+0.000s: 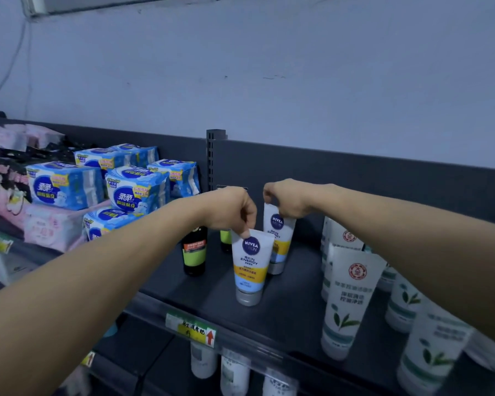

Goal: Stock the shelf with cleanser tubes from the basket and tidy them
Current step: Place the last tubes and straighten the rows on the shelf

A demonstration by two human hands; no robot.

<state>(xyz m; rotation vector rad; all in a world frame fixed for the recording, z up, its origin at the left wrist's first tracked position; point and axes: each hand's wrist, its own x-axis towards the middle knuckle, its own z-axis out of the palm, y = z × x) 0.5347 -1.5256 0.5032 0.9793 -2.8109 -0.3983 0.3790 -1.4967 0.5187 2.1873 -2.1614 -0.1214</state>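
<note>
Left hand (pixel 229 212): I read it knuckles up, thumb and fingertips pinching the crimped top edge of the front tube (pixel 249 267).
Right hand (pixel 287 199): same grip, fingers curled down and pinching the top of the rear tube (pixel 279 238).
Front tube: white, with a blue roundel and yellow band. It stands cap-down and near upright on the shelf (pixel 286 312), close to the front rail.
Rear tube: same design, at 1 o'clock of the front tube and deeper in, cap-down and leaning a little. From here I cannot tell if its cap bears on the shelf.
Black bottle (pixel 195 250): green label, at 9 o'clock of the front tube, standing apart from it.
White tubes (pixel 349 301): leaf print, in rows at 3 o'clock, cap-down.
Blue packs (pixel 137 192): stacked at 10 o'clock, beyond the post (pixel 215 158).
Pink packs (pixel 49 227): further out at 9 o'clock.
Price tag (pixel 195 330): yellow-green, on the rail at 7 o'clock of the front tube.
</note>
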